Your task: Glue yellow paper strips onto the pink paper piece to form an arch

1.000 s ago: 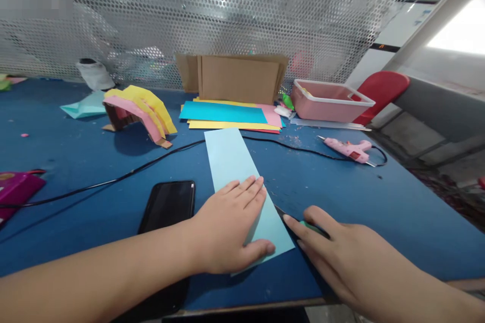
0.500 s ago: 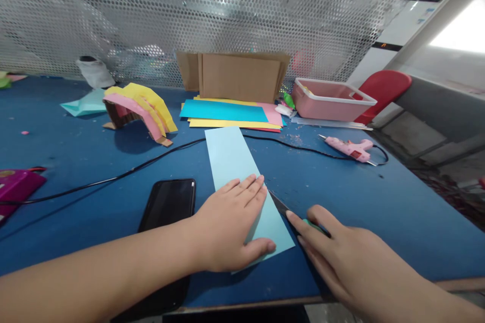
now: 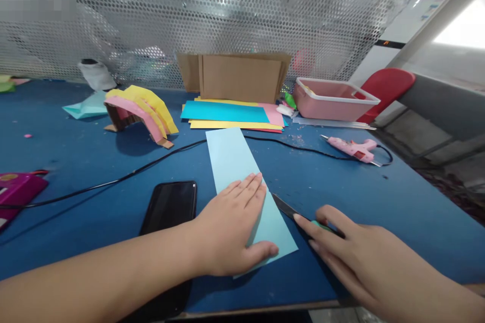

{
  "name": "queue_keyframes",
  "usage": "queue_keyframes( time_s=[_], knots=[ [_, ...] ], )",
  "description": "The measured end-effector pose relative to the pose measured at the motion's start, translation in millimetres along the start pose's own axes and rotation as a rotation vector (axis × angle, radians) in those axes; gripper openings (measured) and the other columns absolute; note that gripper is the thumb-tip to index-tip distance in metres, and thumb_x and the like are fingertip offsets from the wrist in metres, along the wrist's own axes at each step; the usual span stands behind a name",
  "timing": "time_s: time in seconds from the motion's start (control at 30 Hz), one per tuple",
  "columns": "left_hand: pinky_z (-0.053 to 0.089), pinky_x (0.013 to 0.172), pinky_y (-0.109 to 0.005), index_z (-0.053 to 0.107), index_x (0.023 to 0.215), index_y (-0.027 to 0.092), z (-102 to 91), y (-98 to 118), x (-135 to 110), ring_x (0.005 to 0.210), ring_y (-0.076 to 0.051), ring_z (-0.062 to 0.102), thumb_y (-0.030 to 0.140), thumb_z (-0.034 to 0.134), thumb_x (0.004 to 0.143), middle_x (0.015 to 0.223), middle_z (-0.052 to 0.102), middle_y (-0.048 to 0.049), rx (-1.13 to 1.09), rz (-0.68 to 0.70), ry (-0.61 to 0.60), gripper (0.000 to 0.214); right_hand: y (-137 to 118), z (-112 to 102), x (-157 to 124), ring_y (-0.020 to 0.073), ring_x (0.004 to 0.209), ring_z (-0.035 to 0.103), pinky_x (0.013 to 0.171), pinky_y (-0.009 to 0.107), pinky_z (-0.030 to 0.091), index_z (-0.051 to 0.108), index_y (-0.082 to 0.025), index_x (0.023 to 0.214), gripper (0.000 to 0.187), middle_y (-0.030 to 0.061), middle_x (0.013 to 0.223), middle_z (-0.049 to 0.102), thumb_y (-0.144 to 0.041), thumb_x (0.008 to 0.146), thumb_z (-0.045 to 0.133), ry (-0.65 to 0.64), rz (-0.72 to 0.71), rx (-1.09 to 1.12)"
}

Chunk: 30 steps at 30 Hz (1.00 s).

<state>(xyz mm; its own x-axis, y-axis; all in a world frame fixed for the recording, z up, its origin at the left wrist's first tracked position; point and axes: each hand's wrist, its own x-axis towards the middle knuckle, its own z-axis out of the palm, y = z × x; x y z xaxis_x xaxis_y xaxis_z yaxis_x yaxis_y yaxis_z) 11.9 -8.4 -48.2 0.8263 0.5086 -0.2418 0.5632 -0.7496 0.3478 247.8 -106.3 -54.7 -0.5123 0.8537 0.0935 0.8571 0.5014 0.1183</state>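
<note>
My left hand (image 3: 233,232) lies flat, fingers stretched out, on the near end of a long pale blue paper strip (image 3: 237,161) on the blue table (image 3: 83,156). Just right of the strip, my right hand (image 3: 352,252) covers a green-handled cutting tool (image 3: 286,207). Its fingers curl over the green handle and the index finger points along it. The tool's dark blade sticks out toward the strip's right edge. A black phone (image 3: 170,207) lies screen-up beside my left wrist.
A black cable (image 3: 125,177) crosses the table behind the strip to a pink glue gun (image 3: 352,149). Farther back are stacked coloured sheets (image 3: 227,113), a cardboard box (image 3: 238,78), a pink tub (image 3: 331,101), a paper-covered arch (image 3: 140,108), and a magenta object (image 3: 17,189) at left.
My right hand has slid a little to the right and back, and more of the dark blade now shows beside the strip. The left hand stays pressed on the paper.
</note>
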Motion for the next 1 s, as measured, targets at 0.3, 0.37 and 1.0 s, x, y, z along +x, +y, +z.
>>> queue_keyframes(
  time_s=[0.3,0.37,1.0],
  knots=[
    [0.015,0.120,-0.050,0.017,0.152,0.004,1.9,-0.9,0.8,0.148,-0.032,0.005,0.064,0.039,0.088,0.159,0.001,-0.0173,0.012,0.012,0.013,0.091,2.0,-8.0,-1.8,0.0097,0.049,0.057,0.043,0.023,0.048,0.054,-0.019,0.133,0.043,0.0102,0.097,0.063,-0.019,0.094,0.034,-0.015,-0.089,0.017],
    [0.016,0.120,-0.050,0.018,0.151,0.003,1.6,-0.9,0.5,0.148,-0.032,0.006,0.064,0.039,0.088,0.159,0.002,-0.0180,0.007,0.018,0.027,0.090,1.8,-8.4,0.6,0.0106,0.049,0.058,0.042,0.024,0.048,0.054,-0.018,0.132,0.044,0.0103,0.096,0.063,-0.018,0.094,0.033,-0.017,-0.119,0.001],
    [0.018,0.119,-0.051,0.021,0.150,0.002,-1.1,-0.1,1.3,0.147,-0.034,0.008,0.063,0.041,0.088,0.158,0.004,-0.0192,0.000,0.023,0.030,0.089,-8.2,-0.2,27.2,0.0109,0.038,0.051,0.037,0.027,0.029,0.058,-0.017,0.128,0.044,0.0079,0.090,0.063,-0.017,0.089,0.037,-0.021,-0.008,-0.069]
  ],
)
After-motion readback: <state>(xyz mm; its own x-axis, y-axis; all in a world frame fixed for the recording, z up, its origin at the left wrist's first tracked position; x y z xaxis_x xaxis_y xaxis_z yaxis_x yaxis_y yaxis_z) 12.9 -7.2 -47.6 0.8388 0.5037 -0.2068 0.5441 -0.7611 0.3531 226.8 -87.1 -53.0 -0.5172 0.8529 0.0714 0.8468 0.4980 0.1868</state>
